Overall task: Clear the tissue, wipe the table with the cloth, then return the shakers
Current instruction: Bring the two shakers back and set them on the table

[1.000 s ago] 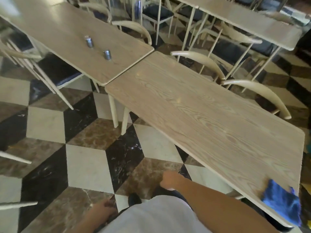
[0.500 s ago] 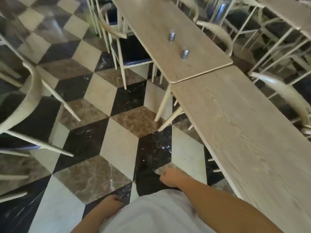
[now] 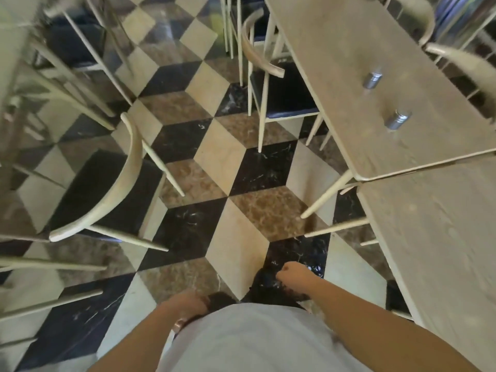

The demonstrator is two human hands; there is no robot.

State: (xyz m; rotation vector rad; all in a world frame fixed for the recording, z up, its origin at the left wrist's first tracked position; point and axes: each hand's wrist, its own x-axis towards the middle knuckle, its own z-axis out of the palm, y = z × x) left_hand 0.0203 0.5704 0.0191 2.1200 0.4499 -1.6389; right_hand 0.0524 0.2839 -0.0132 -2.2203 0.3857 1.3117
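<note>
Two metal shakers stand on the far wooden table (image 3: 335,63) at the upper right: the nearer shaker (image 3: 397,120) and the farther shaker (image 3: 373,79). The near wooden table (image 3: 429,224) runs down the right edge, butted against the far one. My right hand (image 3: 294,275) hangs as a loose fist over the floor, to the left of the near table and holding nothing. My left hand (image 3: 185,303) is low by my waist, fingers curled, partly hidden by my shirt. No cloth and no tissue are in view.
A pale chair (image 3: 112,189) with a dark seat stands at the left, another chair (image 3: 273,84) is tucked beside the far table. More chairs and table legs crowd the top and left. A checkered marble floor (image 3: 228,162) lies between them.
The view has swung left and forward along the tables. The blue cloth on the near table's corner has left the view. The shakers now appear closer. Both hands stay low and hold nothing.
</note>
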